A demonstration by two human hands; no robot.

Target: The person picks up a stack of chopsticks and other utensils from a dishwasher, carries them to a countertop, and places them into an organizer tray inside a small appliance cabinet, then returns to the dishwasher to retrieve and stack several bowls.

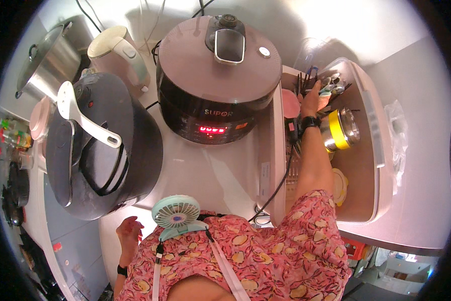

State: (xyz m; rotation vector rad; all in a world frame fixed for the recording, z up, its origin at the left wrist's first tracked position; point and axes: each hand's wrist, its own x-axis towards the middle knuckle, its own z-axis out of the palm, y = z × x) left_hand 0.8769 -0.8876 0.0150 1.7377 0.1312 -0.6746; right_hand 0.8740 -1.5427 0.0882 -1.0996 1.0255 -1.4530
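Note:
My right hand reaches down into a pink plastic bin on the right, a dark band on its wrist. Its fingers are among several metal spoons and dark thin sticks; whether they grip anything is hidden. Just beside the wrist lies a steel container with a yellow band. My left hand hangs low by my side, left of the mint-green neck fan, loosely curled with nothing seen in it. Ahead of me stands a Supor electric pressure cooker, its lid on and its red display lit.
On the left, a dark rice cooker carries a white slotted spoon on its lid. Behind it are an electric kettle and a steel pot. A black cord runs over the wall of the bin.

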